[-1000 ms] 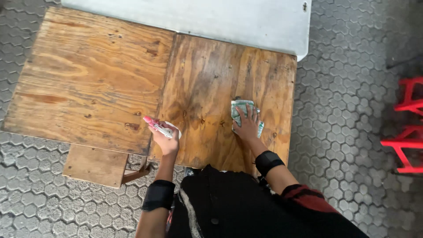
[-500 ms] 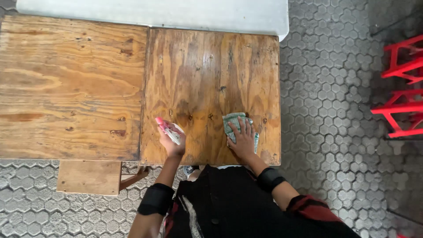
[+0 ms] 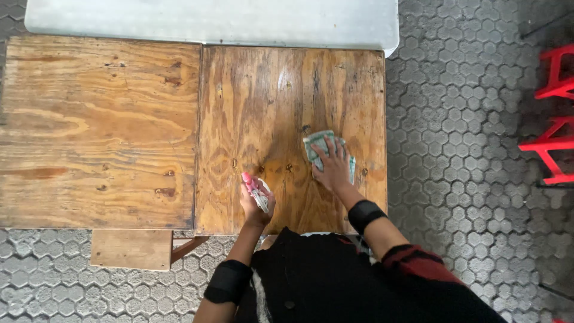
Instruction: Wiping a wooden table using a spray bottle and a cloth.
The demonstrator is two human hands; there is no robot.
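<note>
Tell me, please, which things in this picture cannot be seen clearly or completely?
- Cloth, head view: the right hand covers most of it.
- Spray bottle, head view: the left hand wraps its body; contents unseen.
- Red frame, head view: cut off by the right edge; its kind is unclear.
- Small wooden board, head view: partly under the table.

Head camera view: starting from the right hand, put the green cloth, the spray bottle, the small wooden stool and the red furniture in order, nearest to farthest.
From the right hand:
1. Green cloth, pressed under the palm and fingers.
2. Spray bottle, held in the left hand, to the hand's left.
3. Small wooden stool and red furniture, lower left and far right: too close to call.
</note>
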